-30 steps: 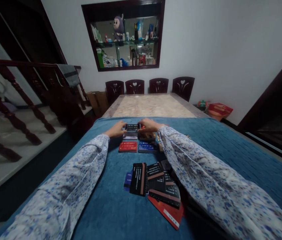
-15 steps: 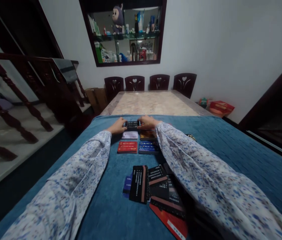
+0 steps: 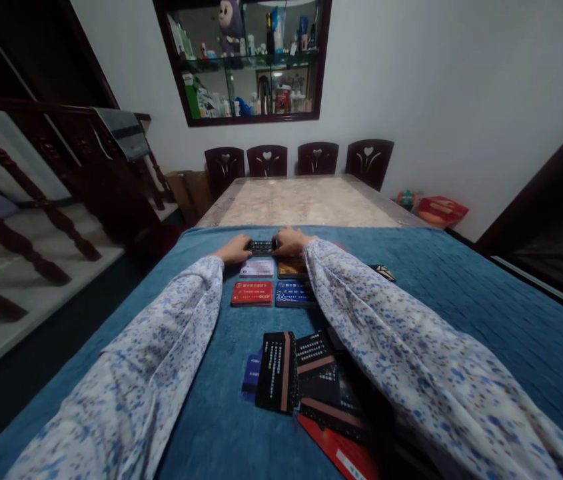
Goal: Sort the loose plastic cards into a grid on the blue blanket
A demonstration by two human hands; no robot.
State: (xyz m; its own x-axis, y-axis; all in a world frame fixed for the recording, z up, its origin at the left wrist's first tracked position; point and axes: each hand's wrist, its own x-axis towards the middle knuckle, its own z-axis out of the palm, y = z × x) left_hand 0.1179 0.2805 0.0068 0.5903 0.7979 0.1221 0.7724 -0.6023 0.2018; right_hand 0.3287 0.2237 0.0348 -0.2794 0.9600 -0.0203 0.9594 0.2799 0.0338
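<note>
At the far side of the cloth my left hand (image 3: 234, 249) and my right hand (image 3: 290, 241) close in on the two short ends of a black card stack (image 3: 262, 249), fingertips pressed to it. Just nearer lie a white card stack (image 3: 257, 268) and a gold card stack (image 3: 292, 268), the latter partly under my right wrist. Below those sit a red card stack (image 3: 252, 293) and a blue card stack (image 3: 293, 294), whose right end my right sleeve hides. Closer to me, loose black cards (image 3: 274, 371) overlap in a pile with a red card (image 3: 338, 445) and a blue card (image 3: 251, 375).
A blue cloth (image 3: 211, 407) covers the near part of the marble table (image 3: 306, 200). Another dark patterned card (image 3: 382, 273) lies right of my right sleeve. Dark chairs (image 3: 318, 159) line the far wall, and a wooden railing (image 3: 61, 187) runs along the left.
Both hands stay at the ends of the black card stack, with only slight finger shifts. The view has tilted slightly, so everything sits a little differently in frame.
</note>
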